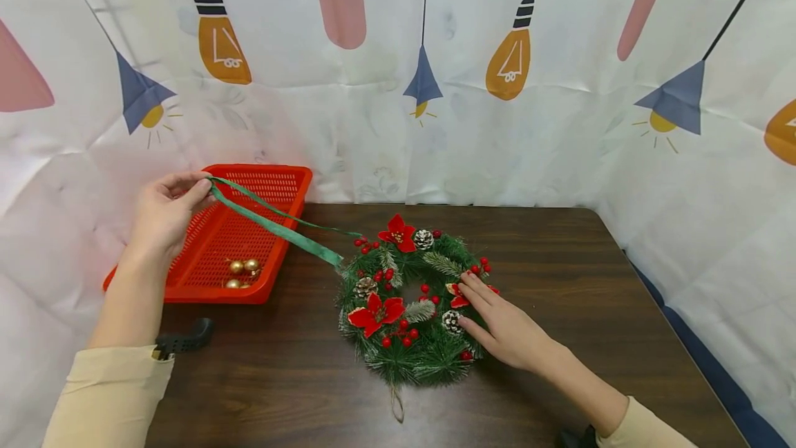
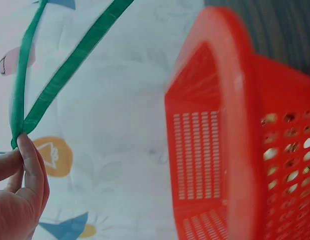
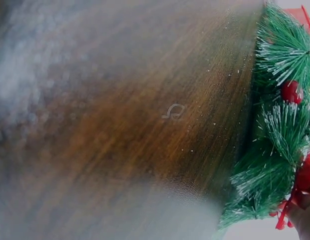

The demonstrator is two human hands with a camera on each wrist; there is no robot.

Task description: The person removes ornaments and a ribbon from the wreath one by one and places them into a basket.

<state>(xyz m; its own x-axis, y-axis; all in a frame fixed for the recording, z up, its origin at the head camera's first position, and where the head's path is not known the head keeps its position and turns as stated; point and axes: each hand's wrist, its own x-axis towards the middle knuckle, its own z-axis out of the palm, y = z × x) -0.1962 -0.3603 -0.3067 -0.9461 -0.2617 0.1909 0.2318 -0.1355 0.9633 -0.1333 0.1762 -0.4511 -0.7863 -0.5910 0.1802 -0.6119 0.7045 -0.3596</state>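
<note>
A green Christmas wreath (image 1: 398, 365) with red flowers, red berries and pinecones lies on the table. From its upper left side a green ribbon (image 1: 273, 228) stretches up and left in two strands. My left hand (image 1: 168, 209) pinches the ribbon between thumb and fingers, raised beside the red basket. In the left wrist view both strands of the ribbon (image 2: 74, 62) meet at the fingertips. My right hand (image 1: 506, 327) rests on the right side of the wreath with fingers extended. The right wrist view shows the wreath's needles (image 3: 280, 130) and only a bit of that hand at the edge.
A red plastic basket (image 1: 273, 289) stands at the left of the dark wooden table (image 1: 273, 393), with several gold balls (image 1: 236, 267) inside. A twine loop (image 1: 396, 406) sticks out below the wreath. A printed white curtain (image 1: 373, 137) hangs behind the table.
</note>
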